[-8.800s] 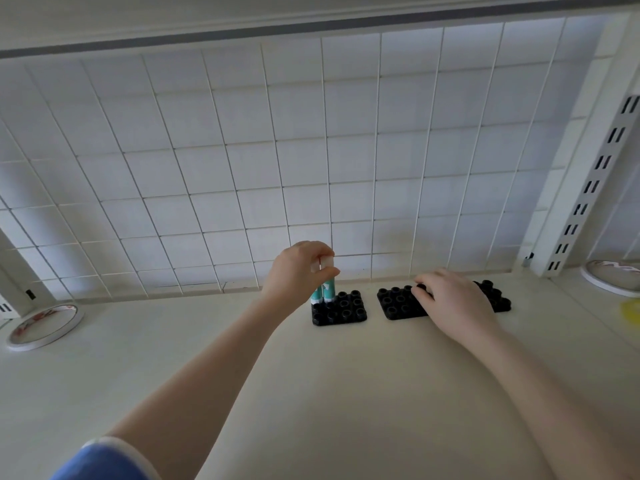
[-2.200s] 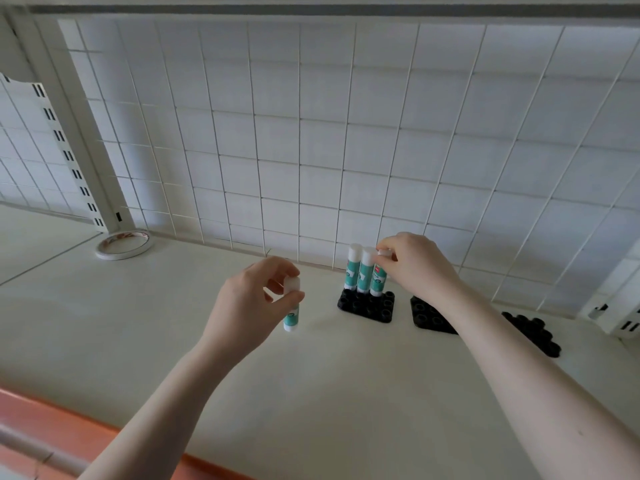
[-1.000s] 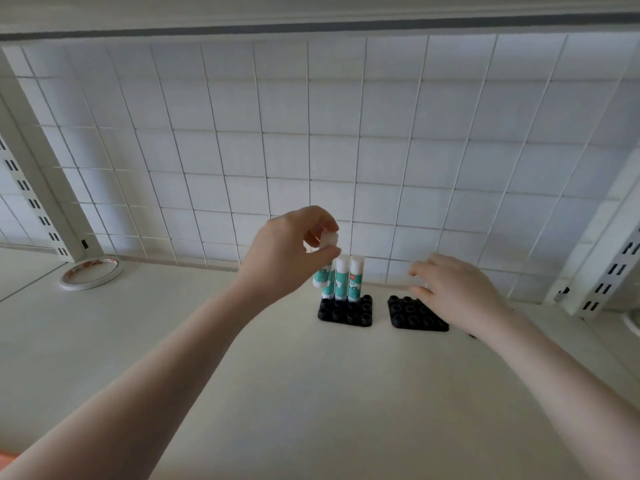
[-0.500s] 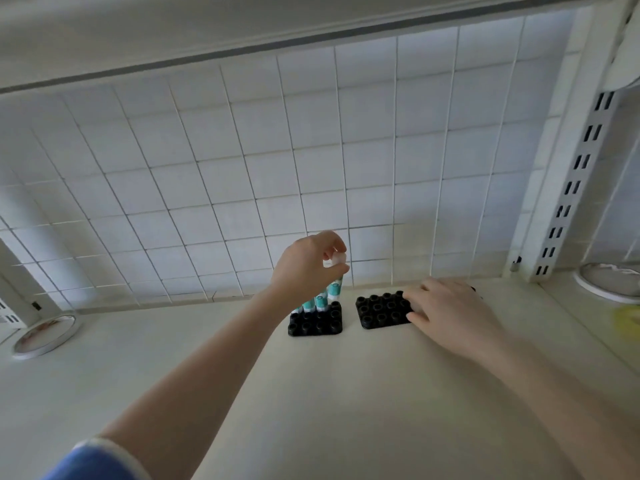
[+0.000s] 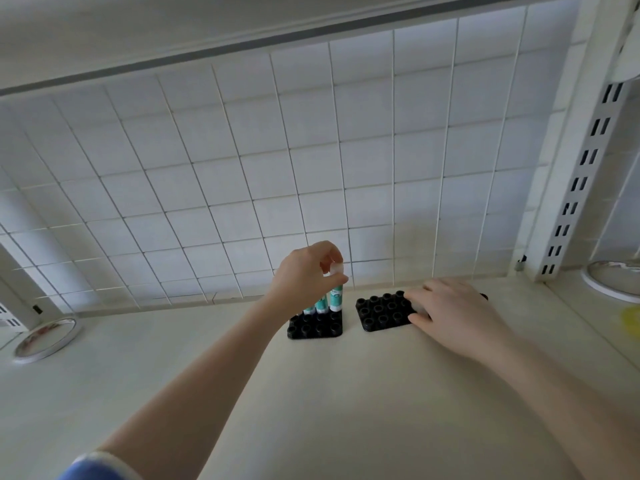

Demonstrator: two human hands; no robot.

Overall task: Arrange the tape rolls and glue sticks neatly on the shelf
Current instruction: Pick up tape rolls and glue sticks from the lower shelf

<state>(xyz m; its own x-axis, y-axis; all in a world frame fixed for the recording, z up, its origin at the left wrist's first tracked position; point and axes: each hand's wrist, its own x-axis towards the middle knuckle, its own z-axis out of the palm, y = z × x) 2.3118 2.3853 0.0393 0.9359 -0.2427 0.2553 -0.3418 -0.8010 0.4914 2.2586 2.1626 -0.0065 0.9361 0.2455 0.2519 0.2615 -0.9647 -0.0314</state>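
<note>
The left black holder (image 5: 314, 325) on the shelf (image 5: 346, 410) carries upright glue sticks; the left hand (image 5: 304, 278) pinches the rightmost glue stick (image 5: 336, 297) by its cap. The right hand (image 5: 453, 317) rests flat, fingers relaxed, on the empty right holder (image 5: 382, 310).

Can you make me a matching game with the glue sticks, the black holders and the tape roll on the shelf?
Things:
1. left hand
2. right hand
3. tape roll
4. glue sticks

Where or how:
a. lies flat at the far left of the shelf
b. stand upright in the left black holder
c. pinches the white cap of a glue stick
d. rests on the right black holder

Pairs: 1-c, 2-d, 3-a, 4-b
</note>
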